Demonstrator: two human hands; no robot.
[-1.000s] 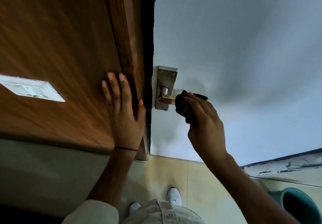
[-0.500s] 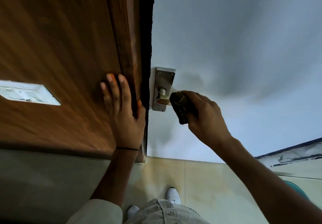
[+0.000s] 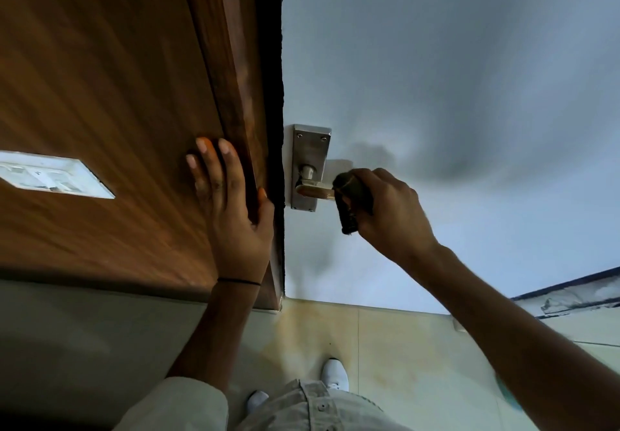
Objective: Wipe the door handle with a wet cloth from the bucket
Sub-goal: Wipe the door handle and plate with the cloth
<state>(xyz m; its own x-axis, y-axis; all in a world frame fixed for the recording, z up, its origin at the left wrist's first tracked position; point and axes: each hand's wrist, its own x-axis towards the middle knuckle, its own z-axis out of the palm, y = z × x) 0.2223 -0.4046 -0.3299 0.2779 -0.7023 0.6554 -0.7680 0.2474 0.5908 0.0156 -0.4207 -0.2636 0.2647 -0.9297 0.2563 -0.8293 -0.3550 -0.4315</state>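
A metal lever door handle (image 3: 313,190) on a steel backplate (image 3: 309,148) is fixed to a pale grey door (image 3: 453,95). My right hand (image 3: 391,211) is closed around a dark wet cloth (image 3: 350,199), which wraps the outer part of the lever. The lever's inner end and its round stem stay visible. My left hand (image 3: 231,202) lies flat on the brown wooden frame (image 3: 235,78) beside the door edge, fingers spread, holding nothing. The bucket shows only as a teal sliver (image 3: 508,393) under my right forearm.
A white switch plate (image 3: 50,175) sits on the wooden panel at left. Beige floor tiles (image 3: 385,357) lie below, with my white shoes (image 3: 333,373) near the door's base. A wall with a dark-edged strip (image 3: 570,296) runs at right.
My right hand slid the cloth along the lever toward the backplate, then back out a little. The view shifted, hiding most of the teal bucket. The left hand stayed put.
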